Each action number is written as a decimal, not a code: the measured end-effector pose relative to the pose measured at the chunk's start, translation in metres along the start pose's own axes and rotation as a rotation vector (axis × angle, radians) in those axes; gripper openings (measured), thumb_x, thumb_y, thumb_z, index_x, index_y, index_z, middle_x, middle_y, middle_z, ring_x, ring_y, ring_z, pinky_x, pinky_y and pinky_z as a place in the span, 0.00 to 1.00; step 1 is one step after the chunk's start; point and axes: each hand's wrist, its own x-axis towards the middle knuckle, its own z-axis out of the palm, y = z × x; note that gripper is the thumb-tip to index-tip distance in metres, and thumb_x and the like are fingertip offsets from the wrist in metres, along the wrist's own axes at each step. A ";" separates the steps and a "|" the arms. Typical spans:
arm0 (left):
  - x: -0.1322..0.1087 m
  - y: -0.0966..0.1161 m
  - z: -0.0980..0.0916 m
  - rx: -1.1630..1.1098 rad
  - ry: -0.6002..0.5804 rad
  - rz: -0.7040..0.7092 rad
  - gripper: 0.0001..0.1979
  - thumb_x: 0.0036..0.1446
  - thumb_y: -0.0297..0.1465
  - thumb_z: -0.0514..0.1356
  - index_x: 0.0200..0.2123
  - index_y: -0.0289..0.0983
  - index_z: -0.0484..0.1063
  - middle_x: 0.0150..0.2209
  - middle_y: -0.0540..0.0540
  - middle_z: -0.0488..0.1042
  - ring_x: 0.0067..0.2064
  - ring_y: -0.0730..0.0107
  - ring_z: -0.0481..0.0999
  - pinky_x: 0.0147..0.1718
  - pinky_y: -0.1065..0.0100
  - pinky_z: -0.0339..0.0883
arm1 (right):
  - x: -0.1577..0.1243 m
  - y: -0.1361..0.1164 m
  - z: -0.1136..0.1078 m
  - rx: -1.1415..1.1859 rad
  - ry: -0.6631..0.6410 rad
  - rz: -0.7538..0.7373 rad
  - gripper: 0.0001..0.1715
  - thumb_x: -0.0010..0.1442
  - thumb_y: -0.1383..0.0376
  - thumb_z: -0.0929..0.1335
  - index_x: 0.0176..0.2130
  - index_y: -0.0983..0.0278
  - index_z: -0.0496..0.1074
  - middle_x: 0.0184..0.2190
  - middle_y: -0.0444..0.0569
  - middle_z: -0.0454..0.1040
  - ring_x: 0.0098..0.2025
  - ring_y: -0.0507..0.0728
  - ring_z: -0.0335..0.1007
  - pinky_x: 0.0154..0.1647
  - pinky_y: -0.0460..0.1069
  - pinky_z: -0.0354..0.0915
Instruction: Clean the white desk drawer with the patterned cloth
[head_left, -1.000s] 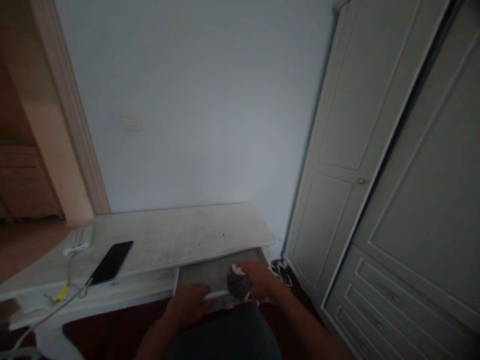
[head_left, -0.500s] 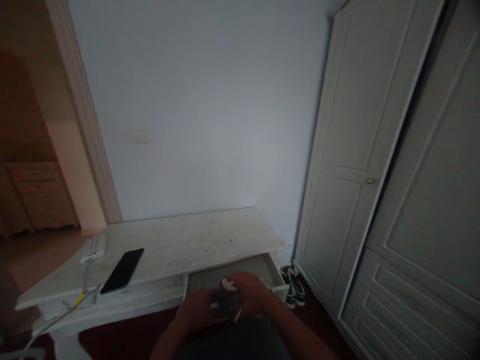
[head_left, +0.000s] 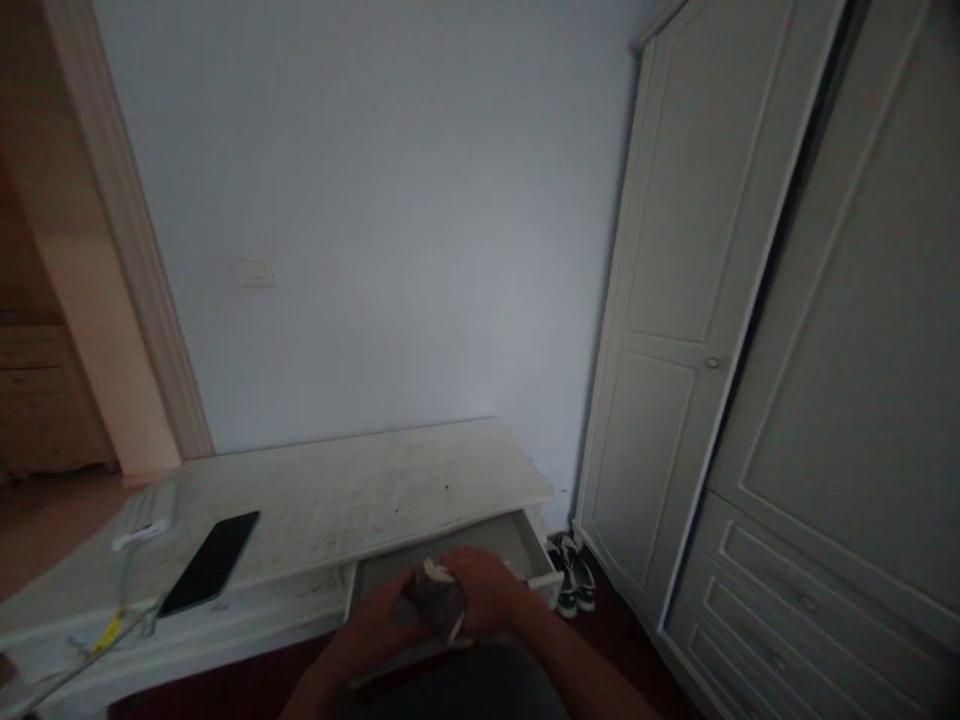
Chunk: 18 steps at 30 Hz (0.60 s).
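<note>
Between my two hands is a small dark grey bundle (head_left: 439, 602) with cream patches, soft-looking, like rolled-up socks; the dim light hides its exact kind. My left hand (head_left: 386, 608) is closed on its left side. On the other side my right hand (head_left: 484, 590) grips it, fingers curled over the far edge. Both hands are above the front of a pulled-out drawer (head_left: 536, 545) in the white low table (head_left: 330, 490). The grey inside of the drawer shows behind my fingers, but its front is largely hidden by my hands and forearms.
A black tablet or phone (head_left: 211, 562) lies on the table's left part, beside a white power strip (head_left: 146, 515) with a cable. Dark sneakers with white trim (head_left: 574, 578) stand on the floor right of the drawer. A white wardrobe (head_left: 675, 400) rises at the right.
The view has turned slightly right, so the table and wardrobe sit further left. Both hands still hold the bundle, which has tilted a little between them. The drawer stays pulled out.
</note>
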 end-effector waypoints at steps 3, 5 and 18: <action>-0.005 0.005 -0.002 -0.068 0.002 0.038 0.39 0.47 0.46 0.72 0.61 0.41 0.73 0.61 0.42 0.80 0.59 0.46 0.79 0.59 0.57 0.72 | 0.019 -0.018 0.010 0.026 0.000 -0.043 0.37 0.47 0.48 0.79 0.52 0.59 0.74 0.49 0.52 0.80 0.50 0.66 0.77 0.49 0.52 0.67; -0.012 0.008 -0.004 -0.009 0.016 0.037 0.33 0.49 0.46 0.70 0.58 0.42 0.76 0.58 0.43 0.82 0.56 0.48 0.80 0.56 0.58 0.74 | 0.022 -0.024 0.012 0.036 0.005 -0.040 0.35 0.48 0.48 0.78 0.51 0.60 0.74 0.49 0.52 0.80 0.49 0.66 0.77 0.48 0.52 0.67; -0.009 0.036 0.023 0.466 0.030 -0.033 0.26 0.60 0.39 0.61 0.62 0.44 0.74 0.61 0.39 0.79 0.62 0.46 0.77 0.62 0.51 0.67 | -0.046 -0.001 -0.001 0.132 0.248 0.146 0.29 0.52 0.52 0.76 0.50 0.61 0.74 0.48 0.56 0.77 0.49 0.67 0.73 0.54 0.59 0.65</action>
